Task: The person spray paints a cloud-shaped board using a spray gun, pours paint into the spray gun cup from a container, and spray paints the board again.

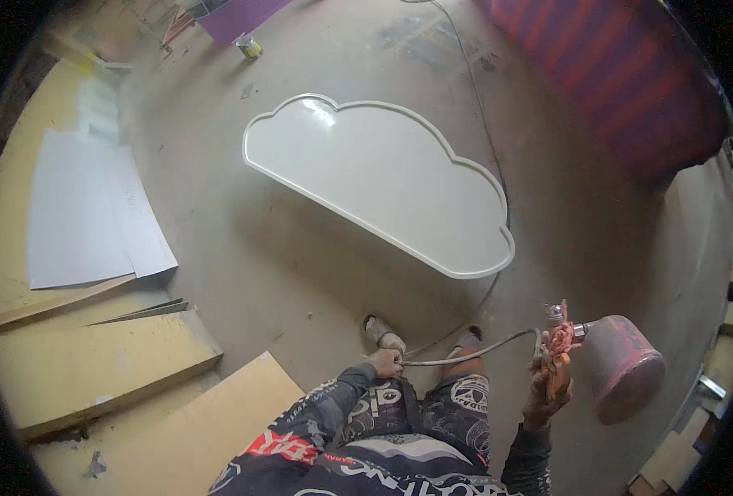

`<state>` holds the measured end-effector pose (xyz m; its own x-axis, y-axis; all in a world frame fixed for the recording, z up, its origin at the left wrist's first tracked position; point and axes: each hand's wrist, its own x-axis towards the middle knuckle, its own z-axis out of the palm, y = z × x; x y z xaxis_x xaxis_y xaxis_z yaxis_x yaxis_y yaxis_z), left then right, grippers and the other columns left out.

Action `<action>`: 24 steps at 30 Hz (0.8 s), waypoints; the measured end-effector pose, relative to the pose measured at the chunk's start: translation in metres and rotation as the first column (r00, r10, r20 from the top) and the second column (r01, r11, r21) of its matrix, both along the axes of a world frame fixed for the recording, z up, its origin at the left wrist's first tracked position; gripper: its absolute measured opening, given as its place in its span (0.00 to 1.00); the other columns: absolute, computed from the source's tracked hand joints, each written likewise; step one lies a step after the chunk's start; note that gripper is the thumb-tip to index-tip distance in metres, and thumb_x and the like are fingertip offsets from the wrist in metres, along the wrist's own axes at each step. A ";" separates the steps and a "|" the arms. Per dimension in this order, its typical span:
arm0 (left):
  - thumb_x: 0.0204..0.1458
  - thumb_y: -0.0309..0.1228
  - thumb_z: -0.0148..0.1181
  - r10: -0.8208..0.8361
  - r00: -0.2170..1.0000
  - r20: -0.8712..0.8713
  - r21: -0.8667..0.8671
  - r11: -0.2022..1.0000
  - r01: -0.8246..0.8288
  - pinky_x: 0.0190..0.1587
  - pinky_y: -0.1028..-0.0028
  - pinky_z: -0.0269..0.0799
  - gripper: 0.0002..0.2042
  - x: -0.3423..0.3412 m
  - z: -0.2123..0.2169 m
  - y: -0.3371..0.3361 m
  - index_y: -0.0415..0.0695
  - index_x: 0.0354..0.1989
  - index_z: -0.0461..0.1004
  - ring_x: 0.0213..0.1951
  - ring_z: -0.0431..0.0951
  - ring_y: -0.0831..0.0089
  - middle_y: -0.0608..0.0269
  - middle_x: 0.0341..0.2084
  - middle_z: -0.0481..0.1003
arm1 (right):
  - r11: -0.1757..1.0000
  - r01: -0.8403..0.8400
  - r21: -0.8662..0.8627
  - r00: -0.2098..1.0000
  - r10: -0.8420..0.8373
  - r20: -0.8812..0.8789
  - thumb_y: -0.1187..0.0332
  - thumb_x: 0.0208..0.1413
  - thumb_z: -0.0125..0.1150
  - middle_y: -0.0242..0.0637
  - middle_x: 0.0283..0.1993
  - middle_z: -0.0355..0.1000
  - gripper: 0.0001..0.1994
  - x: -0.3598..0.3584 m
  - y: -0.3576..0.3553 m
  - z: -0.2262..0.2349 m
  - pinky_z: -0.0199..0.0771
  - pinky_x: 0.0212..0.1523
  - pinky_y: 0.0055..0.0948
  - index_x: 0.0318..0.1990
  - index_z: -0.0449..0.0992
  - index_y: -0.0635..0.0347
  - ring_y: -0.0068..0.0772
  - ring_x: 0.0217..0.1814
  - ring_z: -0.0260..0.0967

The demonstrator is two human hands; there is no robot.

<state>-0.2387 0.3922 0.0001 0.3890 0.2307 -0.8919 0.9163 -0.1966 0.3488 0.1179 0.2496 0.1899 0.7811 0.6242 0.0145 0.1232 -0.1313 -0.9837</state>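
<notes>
Hose [445,361] clamped in my left hand [385,364], spray gun [561,337] in my right hand [546,397], I'd keep slack off the mid-frame panel [374,190].

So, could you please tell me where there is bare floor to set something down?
Bare floor lies between the white sheets and the cloud-shaped panel, and between that panel and the red-purple striped object. Crowded spots: the lower left, with yellowish boards, and around the person, whose left hand holds the hose and right hand the spray gun.

Dark long-sleeved top [383,473], red-patched left sleeve [308,417]; dark, white-printed shorts [457,413].
</notes>
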 end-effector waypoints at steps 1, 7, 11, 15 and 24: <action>0.43 0.42 0.62 -0.124 0.991 -0.051 0.019 0.992 0.125 0.44 0.61 0.72 0.17 0.003 -0.002 -0.001 0.42 0.36 0.74 0.41 0.78 0.53 0.48 0.35 0.77 | 0.997 0.067 0.036 0.995 -0.064 -0.082 0.56 0.61 0.54 0.40 0.33 0.73 0.22 0.003 -0.007 -0.006 0.70 0.32 0.28 0.47 0.71 0.71 0.31 0.34 0.70; 0.45 0.39 0.62 -0.158 0.971 -0.181 0.054 0.984 0.170 0.45 0.60 0.71 0.15 -0.025 0.017 -0.005 0.41 0.35 0.74 0.41 0.76 0.52 0.47 0.35 0.76 | 0.978 0.178 0.107 0.934 -0.134 -0.332 0.51 0.56 0.59 0.53 0.53 0.69 0.34 0.011 -0.072 -0.023 0.70 0.26 0.22 0.60 0.56 0.69 0.28 0.34 0.71; 0.48 0.36 0.61 -0.043 0.979 -0.202 0.174 0.982 0.079 0.47 0.60 0.69 0.13 -0.015 0.013 -0.028 0.41 0.36 0.72 0.44 0.75 0.52 0.47 0.37 0.75 | 0.952 0.307 -0.006 0.764 -0.251 -0.594 0.46 0.51 0.63 0.49 0.49 0.71 0.36 0.044 -0.123 -0.038 0.67 0.22 0.19 0.56 0.60 0.69 0.23 0.31 0.69; 0.48 0.37 0.62 0.089 0.988 -0.126 0.297 0.954 -0.048 0.45 0.58 0.68 0.13 0.047 -0.006 -0.078 0.41 0.36 0.72 0.45 0.74 0.51 0.46 0.38 0.74 | 0.948 0.309 -0.075 0.835 -0.308 -0.456 0.45 0.50 0.65 0.44 0.42 0.72 0.40 0.106 -0.193 -0.075 0.70 0.26 0.21 0.58 0.58 0.70 0.25 0.36 0.70; 0.51 0.39 0.60 0.264 0.963 0.045 0.272 0.925 -0.267 0.44 0.58 0.69 0.14 0.172 -0.027 -0.077 0.42 0.37 0.72 0.43 0.75 0.48 0.42 0.36 0.75 | 0.872 0.234 0.430 0.964 -0.150 -0.219 0.53 0.55 0.60 0.48 0.51 0.70 0.38 0.228 -0.146 -0.013 0.77 0.33 0.28 0.68 0.49 0.58 0.33 0.34 0.72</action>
<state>-0.0663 0.3150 -0.0268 0.2862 0.5609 -0.7768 0.9457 -0.0352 0.3230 0.3457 0.1040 0.1764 0.9007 0.4204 0.1098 -0.0366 0.3253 -0.9449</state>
